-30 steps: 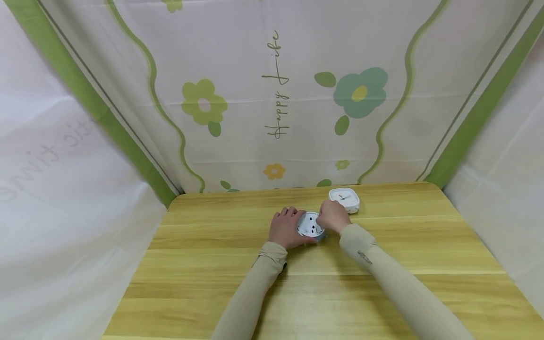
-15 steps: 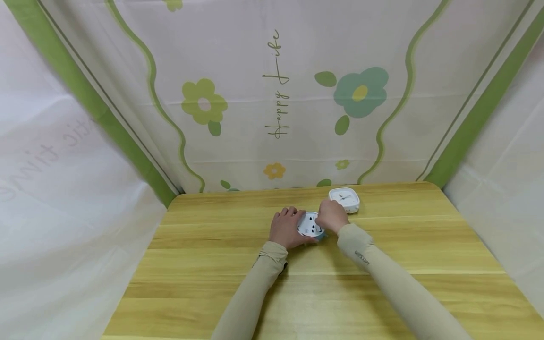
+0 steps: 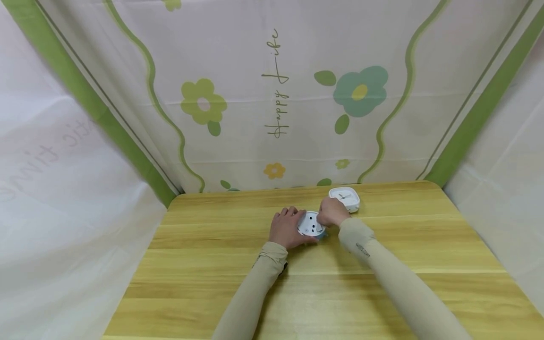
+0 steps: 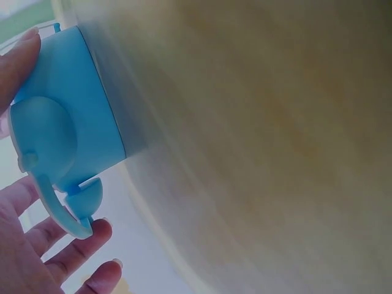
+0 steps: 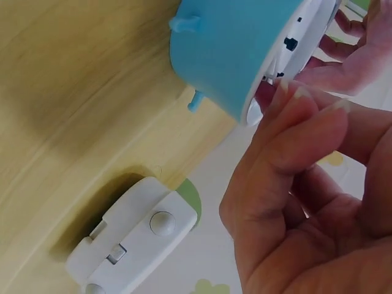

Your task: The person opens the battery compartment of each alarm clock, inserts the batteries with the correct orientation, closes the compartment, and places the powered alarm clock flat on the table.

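Note:
A blue alarm clock (image 3: pixel 309 224) rests on the table with its white back, marked by several dark holes, facing up. In the left wrist view the clock's blue side (image 4: pixel 92 116) bears a rounded ear-like part and a curved trunk-like piece. My left hand (image 3: pixel 286 229) grips the clock, thumb on the near side and fingers on the far side. My right hand (image 3: pixel 333 212) has its curled fingers at the right part of the clock's back; in the right wrist view the fingertips (image 5: pixel 343 107) meet at the white rim. Whether they pinch a small part is hidden.
A white square clock (image 3: pixel 345 197) lies face up just behind my right hand; its side with round feet shows in the right wrist view. The wooden table (image 3: pixel 204 264) ends at a printed curtain (image 3: pixel 238 141) behind, with white cloth at both sides.
My right hand shifts slightly up and back at the clock's back, and a pale strip beside its fingertips shows more plainly. My left hand and both clocks stay in place.

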`<state>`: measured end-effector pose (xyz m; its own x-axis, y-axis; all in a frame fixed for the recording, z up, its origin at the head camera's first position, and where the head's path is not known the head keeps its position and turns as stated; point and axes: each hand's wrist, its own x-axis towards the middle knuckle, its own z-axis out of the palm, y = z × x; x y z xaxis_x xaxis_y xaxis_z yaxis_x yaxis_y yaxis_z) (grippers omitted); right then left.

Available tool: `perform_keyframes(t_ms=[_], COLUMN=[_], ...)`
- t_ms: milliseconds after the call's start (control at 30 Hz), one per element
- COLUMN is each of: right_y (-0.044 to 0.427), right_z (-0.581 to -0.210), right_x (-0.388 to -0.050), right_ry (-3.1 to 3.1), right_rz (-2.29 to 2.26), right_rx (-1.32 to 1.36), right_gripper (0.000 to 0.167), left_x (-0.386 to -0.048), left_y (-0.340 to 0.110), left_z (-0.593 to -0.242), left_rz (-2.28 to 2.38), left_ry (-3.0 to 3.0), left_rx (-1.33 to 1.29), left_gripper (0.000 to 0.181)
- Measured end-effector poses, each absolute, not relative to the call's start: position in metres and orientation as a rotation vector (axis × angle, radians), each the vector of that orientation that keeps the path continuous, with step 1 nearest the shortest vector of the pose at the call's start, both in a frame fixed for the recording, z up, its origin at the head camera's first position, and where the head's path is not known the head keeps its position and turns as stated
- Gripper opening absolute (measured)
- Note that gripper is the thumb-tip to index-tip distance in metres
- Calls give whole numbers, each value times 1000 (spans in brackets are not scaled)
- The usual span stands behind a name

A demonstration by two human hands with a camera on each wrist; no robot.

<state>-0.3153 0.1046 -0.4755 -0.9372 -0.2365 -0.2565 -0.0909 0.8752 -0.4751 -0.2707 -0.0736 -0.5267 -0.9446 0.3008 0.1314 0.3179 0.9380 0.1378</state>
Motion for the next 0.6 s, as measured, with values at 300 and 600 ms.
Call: perform_keyframes(t_ms=[300,600], right_y=[107,112], right_z=[-481,-488], right_x=[-313,-307], right_ry=[2699,2765], right_rz=[-770,-831], right_rx=[-174,-223], right_gripper=[18,26], left_x=[-270,-269], left_y=[-74,-73], left_z=[-526,-523], left_rz=[-247,-265], left_ry=[-2988,-3002], left_rx=[-479,-475], left_gripper=[96,96])
